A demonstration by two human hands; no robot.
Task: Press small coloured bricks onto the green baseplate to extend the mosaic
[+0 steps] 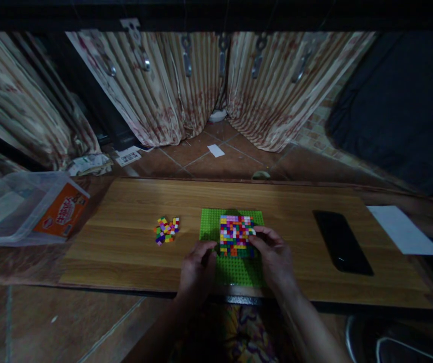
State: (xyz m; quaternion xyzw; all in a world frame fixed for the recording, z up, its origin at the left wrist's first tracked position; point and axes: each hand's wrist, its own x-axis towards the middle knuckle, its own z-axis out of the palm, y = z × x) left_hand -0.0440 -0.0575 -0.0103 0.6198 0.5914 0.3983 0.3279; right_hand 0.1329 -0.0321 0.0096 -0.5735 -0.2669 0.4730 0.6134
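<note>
A green studded baseplate [207, 218] lies on the low wooden table in front of me. On it sits a dense square of small multicoloured building bricks [235, 234]. My right hand [276, 254] reaches over the plate's right side, thumb and forefinger pinched at the square's right edge. A pale building brick [252, 232] shows at those fingertips, partly covered by them. My left hand [197, 267] rests at the plate's left edge, its fingers loosely bent with a gap between thumb and forefinger. Nothing shows in it. Its fingertips are close to the square's lower left corner.
Loose coloured bricks [167, 230] lie in a small pile left of the plate. A clear plastic box [15, 206] with an orange label stands at the far left. On the right lie a black phone-like slab [343, 242] and white paper [403, 229]. Striped curtains [171, 96] hang behind.
</note>
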